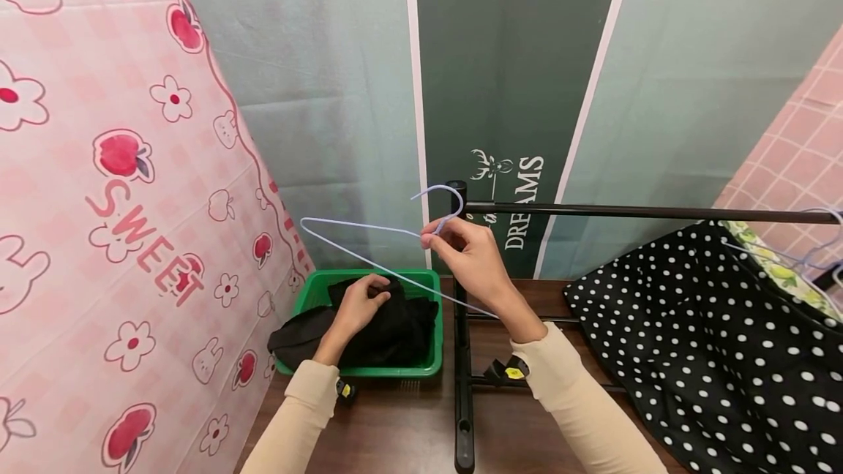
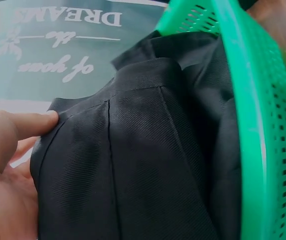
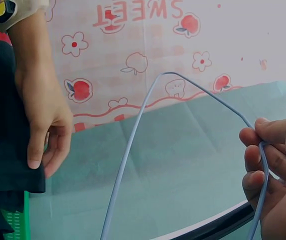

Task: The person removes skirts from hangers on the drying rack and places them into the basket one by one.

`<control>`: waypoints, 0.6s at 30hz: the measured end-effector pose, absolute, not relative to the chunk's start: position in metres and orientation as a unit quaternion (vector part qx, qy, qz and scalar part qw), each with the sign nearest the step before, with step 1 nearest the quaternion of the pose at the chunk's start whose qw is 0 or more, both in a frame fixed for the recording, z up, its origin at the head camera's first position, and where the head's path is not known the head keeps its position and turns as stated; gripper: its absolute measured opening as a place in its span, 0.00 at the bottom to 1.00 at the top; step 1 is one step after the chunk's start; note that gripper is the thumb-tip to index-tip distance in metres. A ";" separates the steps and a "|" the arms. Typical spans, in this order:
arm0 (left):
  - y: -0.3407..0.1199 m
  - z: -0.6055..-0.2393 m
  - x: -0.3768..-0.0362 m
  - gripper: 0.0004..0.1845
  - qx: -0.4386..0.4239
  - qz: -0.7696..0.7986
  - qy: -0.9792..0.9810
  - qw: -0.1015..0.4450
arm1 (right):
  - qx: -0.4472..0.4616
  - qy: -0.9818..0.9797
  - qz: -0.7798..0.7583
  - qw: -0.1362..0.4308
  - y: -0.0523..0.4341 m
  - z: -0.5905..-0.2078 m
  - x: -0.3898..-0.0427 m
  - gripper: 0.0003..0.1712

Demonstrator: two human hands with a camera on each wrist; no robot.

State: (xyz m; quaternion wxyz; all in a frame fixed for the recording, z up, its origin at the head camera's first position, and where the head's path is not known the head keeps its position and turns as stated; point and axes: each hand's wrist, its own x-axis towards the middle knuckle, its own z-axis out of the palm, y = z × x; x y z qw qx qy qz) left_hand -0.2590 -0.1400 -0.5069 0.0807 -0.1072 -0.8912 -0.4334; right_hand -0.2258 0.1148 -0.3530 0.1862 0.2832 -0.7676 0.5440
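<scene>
L hand (image 1: 356,307) grips black garment (image 1: 388,331) in green basket (image 1: 431,360) on counter (image 1: 408,423); R hand (image 1: 470,254) pinches blue wire hanger (image 1: 369,258) near rail (image 1: 645,212).

polka-dot cloth (image 1: 711,357) cut off right, basket (image 2: 263,125) cropped

Black rail (image 1: 652,212) and its post (image 1: 461,357) bar passage beside green basket (image 1: 421,368)
</scene>
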 end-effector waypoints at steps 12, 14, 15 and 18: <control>-0.130 -0.538 -0.259 0.09 -0.134 -0.412 -0.901 0.012 | 0.276 -0.775 0.541 0.174 0.122 -0.358 -0.221 0.03; -0.130 -0.541 -0.259 0.09 -0.139 -0.401 -0.905 -0.019 | 0.275 -0.778 0.538 0.172 0.123 -0.360 -0.221 0.03; -0.129 -0.542 -0.258 0.09 -0.143 -0.395 -0.907 -0.032 | 0.274 -0.780 0.536 0.172 0.124 -0.361 -0.221 0.03; -0.129 -0.544 -0.257 0.09 -0.152 -0.379 -0.911 -0.062 | 0.270 -0.785 0.530 0.171 0.128 -0.363 -0.221 0.03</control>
